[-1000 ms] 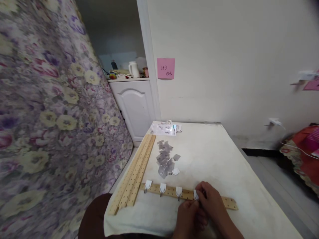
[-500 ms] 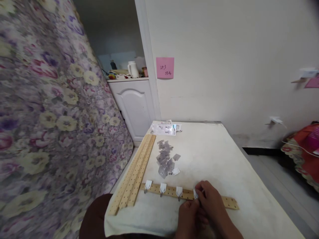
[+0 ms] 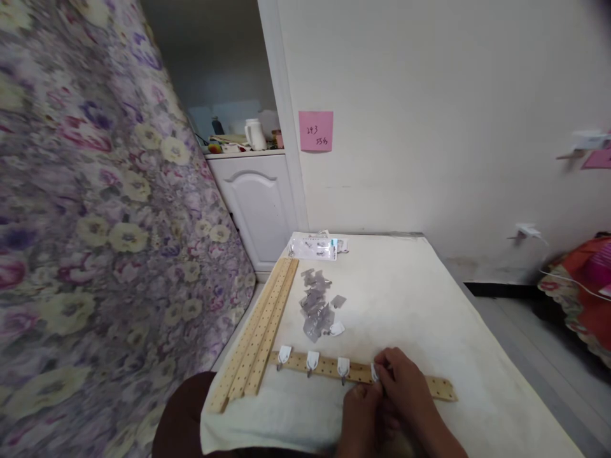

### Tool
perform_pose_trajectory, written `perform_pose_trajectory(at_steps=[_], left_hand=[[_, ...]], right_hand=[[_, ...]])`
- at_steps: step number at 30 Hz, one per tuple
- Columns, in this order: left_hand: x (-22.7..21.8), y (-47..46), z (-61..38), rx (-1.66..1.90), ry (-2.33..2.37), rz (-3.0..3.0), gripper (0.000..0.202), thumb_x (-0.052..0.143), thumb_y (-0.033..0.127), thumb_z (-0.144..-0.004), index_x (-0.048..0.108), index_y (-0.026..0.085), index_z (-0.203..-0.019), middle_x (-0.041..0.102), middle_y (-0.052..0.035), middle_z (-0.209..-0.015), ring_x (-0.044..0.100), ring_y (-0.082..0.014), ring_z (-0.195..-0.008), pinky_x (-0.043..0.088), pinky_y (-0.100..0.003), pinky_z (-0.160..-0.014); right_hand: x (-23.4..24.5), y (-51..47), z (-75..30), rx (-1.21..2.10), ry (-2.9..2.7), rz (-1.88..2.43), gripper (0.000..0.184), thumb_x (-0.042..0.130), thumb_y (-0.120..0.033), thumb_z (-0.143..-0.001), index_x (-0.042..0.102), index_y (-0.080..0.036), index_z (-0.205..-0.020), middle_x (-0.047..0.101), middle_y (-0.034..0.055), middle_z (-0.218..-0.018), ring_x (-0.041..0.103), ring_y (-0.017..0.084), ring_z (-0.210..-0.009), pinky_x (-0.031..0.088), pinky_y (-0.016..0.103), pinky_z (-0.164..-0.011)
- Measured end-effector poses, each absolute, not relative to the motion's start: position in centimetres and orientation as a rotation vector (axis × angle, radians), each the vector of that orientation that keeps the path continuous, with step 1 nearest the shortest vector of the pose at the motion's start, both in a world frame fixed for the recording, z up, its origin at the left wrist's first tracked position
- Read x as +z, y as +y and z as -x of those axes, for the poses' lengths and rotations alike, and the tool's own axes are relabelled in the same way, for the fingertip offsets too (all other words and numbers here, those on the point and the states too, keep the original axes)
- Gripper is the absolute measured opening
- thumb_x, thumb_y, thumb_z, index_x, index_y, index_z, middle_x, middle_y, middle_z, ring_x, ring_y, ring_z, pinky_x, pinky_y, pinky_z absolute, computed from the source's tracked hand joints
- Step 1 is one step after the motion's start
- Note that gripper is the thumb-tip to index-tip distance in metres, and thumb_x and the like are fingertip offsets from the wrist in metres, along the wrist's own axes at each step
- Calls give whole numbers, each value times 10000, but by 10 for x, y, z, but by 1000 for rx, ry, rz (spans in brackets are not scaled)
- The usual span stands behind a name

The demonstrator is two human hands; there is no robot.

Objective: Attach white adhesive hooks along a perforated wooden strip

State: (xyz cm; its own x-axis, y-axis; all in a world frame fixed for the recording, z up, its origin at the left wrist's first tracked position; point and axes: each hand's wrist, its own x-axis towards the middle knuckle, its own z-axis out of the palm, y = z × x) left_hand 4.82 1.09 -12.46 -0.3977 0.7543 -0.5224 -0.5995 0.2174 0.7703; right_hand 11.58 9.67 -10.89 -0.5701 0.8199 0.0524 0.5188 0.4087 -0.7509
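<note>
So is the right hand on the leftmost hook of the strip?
No, the right hand is at the rightmost hook along the strip.

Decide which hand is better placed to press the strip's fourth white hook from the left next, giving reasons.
Probably the right hand: it reaches over the wooden strip and touches the fourth white hook. The left hand sits lower, by the strip's near edge.

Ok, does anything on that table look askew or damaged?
No damage shows at this size. Just untidy: the gray pieces lie in a jumbled heap, one gray square apart to its right, and one white piece lies off the wooden strip, unlike the white hooks along it.
</note>
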Motion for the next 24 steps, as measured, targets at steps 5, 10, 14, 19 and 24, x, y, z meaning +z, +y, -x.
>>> perform_pose_trajectory(at_steps=[5, 10, 14, 19, 24], left_hand=[[-122, 10, -49, 1466, 1374, -188, 494, 650, 630, -582, 551, 149, -636, 590, -6, -490, 501, -105, -371, 292, -227, -385], [-120, 10, -50, 1493, 1377, -180, 487, 657, 622, -573, 546, 152, -633, 588, 0, -492, 498, -103, -376, 298, -225, -388], [-122, 10, -50, 1503, 1362, -176, 483, 669, 613, -559, 529, 158, -638, 581, 6, -480, 484, -96, -354, 271, -218, -369], [-127, 10, -50, 1501, 1389, -205, 476, 651, 611, -584, 532, 155, -647, 583, 6, -490, 482, -94, -352, 284, -221, -367], [-128, 11, -51, 1502, 1414, -199, 474, 638, 622, -592, 508, 169, -649, 580, 8, -489, 485, -98, -354, 284, -221, -361]], right_hand=[[-108, 96, -117, 1001, -2223, 1164, 153, 430, -265, -789, 577, -223, -788, 638, 15, -767, 599, 165, -708, 416, 271, -668], [-109, 96, -118, 1016, -2219, 1168, 159, 431, -269, -793, 582, -221, -803, 649, 21, -786, 608, 170, -729, 422, 275, -681], [-108, 97, -119, 1038, -2215, 1176, 146, 450, -265, -779, 587, -219, -802, 654, 22, -788, 611, 173, -738, 423, 277, -687], [-107, 97, -119, 1074, -2203, 1194, 148, 464, -270, -768, 594, -218, -819, 653, 22, -797, 612, 177, -736, 425, 281, -676], [-107, 96, -119, 1077, -2172, 1203, 171, 463, -252, -764, 604, -217, -853, 665, 31, -825, 614, 183, -759, 434, 287, -692]])
